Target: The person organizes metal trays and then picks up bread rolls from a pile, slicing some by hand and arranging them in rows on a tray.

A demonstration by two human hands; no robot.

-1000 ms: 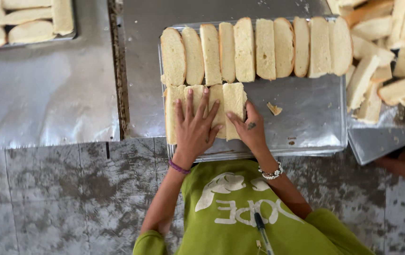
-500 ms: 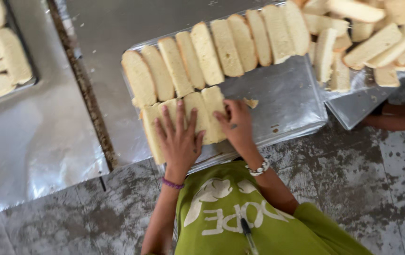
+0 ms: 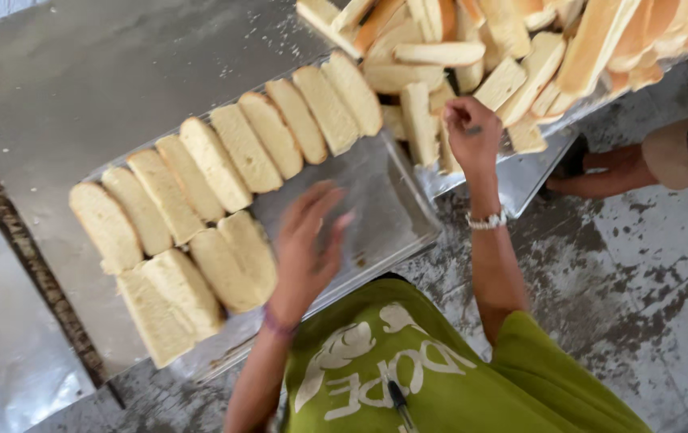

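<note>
A metal tray [image 3: 376,188] holds a back row of pale bread slices [image 3: 239,152] standing on edge, and a short front row of slices [image 3: 199,281] at its left. My left hand [image 3: 308,240] hovers blurred over the bare metal just right of the front row, fingers apart, holding nothing. My right hand [image 3: 472,132] reaches up and right into a heap of loose bread slices [image 3: 520,48], with its fingers curled on a slice at the heap's near edge.
The heap lies on a second metal tray [image 3: 524,172] that overlaps the first tray's right end. Another person's foot and leg [image 3: 641,160] rest on the stained floor at right. Foil-like sheets cover the surface at left [image 3: 7,345].
Both hands have left the front row of slices. My right hand has swung right to the heap, my left hand has lifted over the bare tray. The view has turned.
</note>
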